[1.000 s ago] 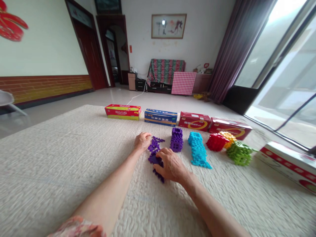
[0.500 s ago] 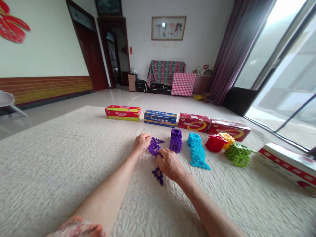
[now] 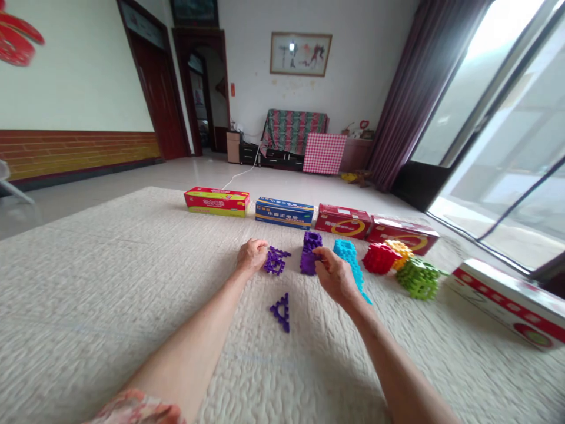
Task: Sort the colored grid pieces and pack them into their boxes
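My right hand [image 3: 336,275] pinches a flat purple square piece [image 3: 309,264] between thumb and fingers. That piece is in front of the purple block structure [image 3: 312,238] and covers its near face; whether the two touch I cannot tell. My left hand [image 3: 251,255] rests on the mat with its fingers curled, beside a few loose purple interlocking pieces [image 3: 275,261]. What its fingers hold, if anything, is hidden. A purple triangular piece [image 3: 281,313] with a toothed edge lies by itself nearer to me. The light blue structure [image 3: 346,250] is partly hidden behind my right hand.
Red [image 3: 378,259], yellow [image 3: 399,252] and green block cubes [image 3: 418,279] sit to the right. Behind stand a red-and-green box [image 3: 216,203], a blue box [image 3: 284,214] and dark red boxes [image 3: 342,222]. A white-and-red box [image 3: 507,309] lies far right on the quilted mat [image 3: 132,271].
My right hand has moved right, from the loose purple pieces to the purple structure, carrying a square piece. The triangular piece is now uncovered. My left hand has hardly moved.
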Available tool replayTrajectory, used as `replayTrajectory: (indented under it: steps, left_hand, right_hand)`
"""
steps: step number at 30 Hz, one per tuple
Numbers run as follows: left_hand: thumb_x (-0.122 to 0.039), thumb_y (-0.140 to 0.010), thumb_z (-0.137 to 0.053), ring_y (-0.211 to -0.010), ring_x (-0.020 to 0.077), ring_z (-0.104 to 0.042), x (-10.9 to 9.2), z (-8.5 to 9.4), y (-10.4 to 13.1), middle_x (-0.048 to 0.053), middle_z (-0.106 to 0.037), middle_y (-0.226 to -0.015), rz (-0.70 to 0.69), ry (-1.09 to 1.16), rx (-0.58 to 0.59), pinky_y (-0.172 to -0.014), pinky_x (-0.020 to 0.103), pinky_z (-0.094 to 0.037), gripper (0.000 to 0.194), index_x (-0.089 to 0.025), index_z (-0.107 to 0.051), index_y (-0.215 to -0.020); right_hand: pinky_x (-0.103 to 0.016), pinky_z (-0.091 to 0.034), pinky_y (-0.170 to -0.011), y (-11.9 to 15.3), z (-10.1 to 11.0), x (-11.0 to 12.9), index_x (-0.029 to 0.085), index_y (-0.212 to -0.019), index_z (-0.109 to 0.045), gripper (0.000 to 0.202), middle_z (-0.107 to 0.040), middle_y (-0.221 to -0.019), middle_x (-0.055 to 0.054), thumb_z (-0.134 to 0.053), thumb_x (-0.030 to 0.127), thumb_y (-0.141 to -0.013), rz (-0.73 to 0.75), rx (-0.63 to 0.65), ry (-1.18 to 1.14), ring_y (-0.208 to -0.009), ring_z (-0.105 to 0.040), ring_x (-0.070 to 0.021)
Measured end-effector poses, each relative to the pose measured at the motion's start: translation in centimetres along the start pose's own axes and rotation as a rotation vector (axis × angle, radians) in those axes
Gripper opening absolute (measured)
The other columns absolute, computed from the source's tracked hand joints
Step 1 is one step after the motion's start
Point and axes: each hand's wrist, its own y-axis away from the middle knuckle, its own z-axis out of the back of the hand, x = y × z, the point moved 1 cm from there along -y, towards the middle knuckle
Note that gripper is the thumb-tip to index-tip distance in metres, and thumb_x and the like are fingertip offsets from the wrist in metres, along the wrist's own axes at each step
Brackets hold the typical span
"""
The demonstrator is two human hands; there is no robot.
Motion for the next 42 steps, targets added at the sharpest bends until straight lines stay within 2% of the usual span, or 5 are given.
replayTrajectory:
  steps: [8, 13, 24, 37, 42]
  left_hand:
    - [-0.016, -0.078, -0.05, -0.093, 0.0165, -0.064, 0.5, -0.4, -0.2, 0.002, -0.07, -0.099, -0.006, 0.02, 0.008, -0.086, 0.025, -0.048, 0.027, -0.023, -0.073, -0.089]
    - [-0.017, -0.077, -0.05, -0.092, 0.017, -0.064, 0.6, -0.7, -0.3, 0.002, -0.07, -0.099, -0.018, 0.016, -0.002, -0.086, 0.025, -0.048, 0.027, -0.023, -0.073, -0.088]
    - [-0.018, -0.078, -0.05, -0.094, 0.0165, -0.064, 0.5, -0.5, -0.2, 0.001, -0.07, -0.101, -0.009, 0.026, -0.002, -0.088, 0.024, -0.048, 0.025, -0.024, -0.073, -0.087]
    - [-0.015, -0.077, -0.05, -0.095, 0.0162, -0.063, 0.4, -0.5, -0.1, 0.001, -0.069, -0.101, -0.008, 0.025, 0.01, -0.09, 0.025, -0.047, 0.026, -0.023, -0.072, -0.089]
    - [-0.015, -0.077, -0.05, -0.095, 0.0168, -0.063, 0.4, -0.5, -0.1, 0.002, -0.069, -0.1, -0.016, 0.027, 0.0, -0.089, 0.026, -0.047, 0.026, -0.022, -0.072, -0.089]
  right_hand:
    - [-0.033, -0.049, -0.081, 3.6, -0.9, -0.1, 0.019, -0.111, -0.055, 0.026, -0.059, -0.101, -0.008, -0.041, 0.016, -0.088, 0.152, -0.058, 0.089, -0.094, -0.058, -0.0188]
    - [-0.035, -0.049, -0.084, 3.2, -1.2, -0.4, 0.019, -0.112, -0.054, 0.027, -0.058, -0.103, -0.009, -0.04, 0.016, -0.089, 0.143, -0.11, 0.141, -0.096, -0.057, -0.0197]
    - [-0.038, -0.049, -0.087, 3.0, -1.5, -0.8, 0.021, -0.116, -0.053, 0.031, -0.055, -0.109, -0.009, -0.042, 0.017, -0.087, 0.106, -0.066, 0.225, -0.101, -0.055, -0.0217]
    - [-0.045, -0.044, -0.094, 2.8, -1.3, -0.7, 0.019, -0.116, -0.053, 0.032, -0.052, -0.118, -0.011, -0.048, 0.015, -0.085, 0.185, -0.126, 0.335, -0.11, -0.048, -0.0255]
    - [-0.035, -0.047, -0.09, 3.1, -2.0, 1.4, 0.021, -0.108, -0.057, 0.024, -0.058, -0.108, -0.008, -0.044, 0.013, -0.089, 0.34, 0.051, 0.209, -0.103, -0.053, -0.02]
